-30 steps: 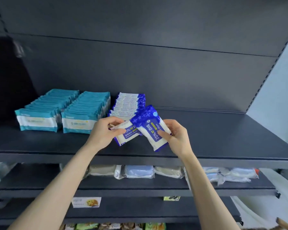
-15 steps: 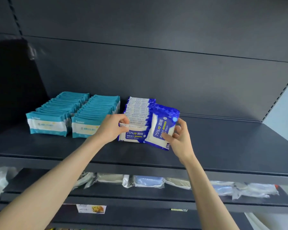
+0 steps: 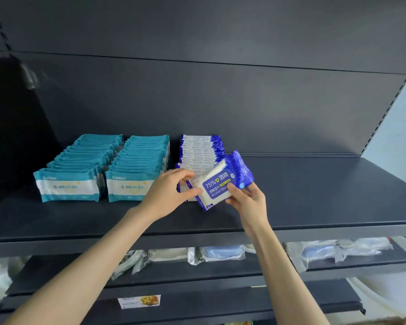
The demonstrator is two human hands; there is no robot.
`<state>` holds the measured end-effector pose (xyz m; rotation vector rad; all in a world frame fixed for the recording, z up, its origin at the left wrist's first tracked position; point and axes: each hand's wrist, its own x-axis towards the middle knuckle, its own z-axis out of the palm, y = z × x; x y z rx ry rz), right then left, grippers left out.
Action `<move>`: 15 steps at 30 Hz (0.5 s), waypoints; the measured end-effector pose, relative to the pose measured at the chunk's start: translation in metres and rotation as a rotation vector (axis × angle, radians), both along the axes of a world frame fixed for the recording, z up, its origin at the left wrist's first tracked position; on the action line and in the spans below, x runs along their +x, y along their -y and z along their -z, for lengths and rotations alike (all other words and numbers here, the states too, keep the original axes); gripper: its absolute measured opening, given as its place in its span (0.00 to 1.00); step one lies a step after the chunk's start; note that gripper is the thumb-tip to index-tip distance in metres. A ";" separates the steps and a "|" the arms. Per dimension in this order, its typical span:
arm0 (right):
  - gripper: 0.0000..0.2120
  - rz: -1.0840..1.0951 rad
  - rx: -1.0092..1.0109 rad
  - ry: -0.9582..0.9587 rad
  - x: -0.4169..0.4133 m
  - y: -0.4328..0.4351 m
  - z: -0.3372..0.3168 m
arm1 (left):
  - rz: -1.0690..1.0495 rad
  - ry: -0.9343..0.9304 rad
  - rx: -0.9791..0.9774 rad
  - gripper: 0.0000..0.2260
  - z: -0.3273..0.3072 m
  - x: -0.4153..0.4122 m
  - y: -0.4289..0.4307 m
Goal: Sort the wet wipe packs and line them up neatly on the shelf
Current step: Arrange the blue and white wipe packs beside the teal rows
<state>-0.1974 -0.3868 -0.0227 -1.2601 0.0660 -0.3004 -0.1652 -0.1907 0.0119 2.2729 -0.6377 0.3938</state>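
A blue and white alcohol wipe pack is tilted in front of a row of matching blue packs on the dark shelf. My right hand pinches the pack's lower right edge from below. My left hand holds its left end with thumb and fingers, covering the front of the blue row. Two rows of teal packs stand to the left, one row at the far left and the other beside it.
The shelf stretches bare to the right of the blue row up to the side wall. Below it, a lower shelf holds clear-wrapped packets. A price tag hangs on a shelf edge further down.
The pack in my hands has turned from upright to tilted, label facing me, and my left hand has moved from the front pack of the row onto this pack's left end.
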 end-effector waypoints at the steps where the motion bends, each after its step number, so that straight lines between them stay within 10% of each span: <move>1: 0.09 -0.029 0.031 -0.007 -0.001 -0.005 0.001 | 0.013 -0.056 -0.025 0.16 0.001 -0.001 0.000; 15: 0.21 0.264 -0.783 -0.131 0.014 -0.006 0.013 | -0.099 0.079 0.152 0.17 0.015 0.011 -0.010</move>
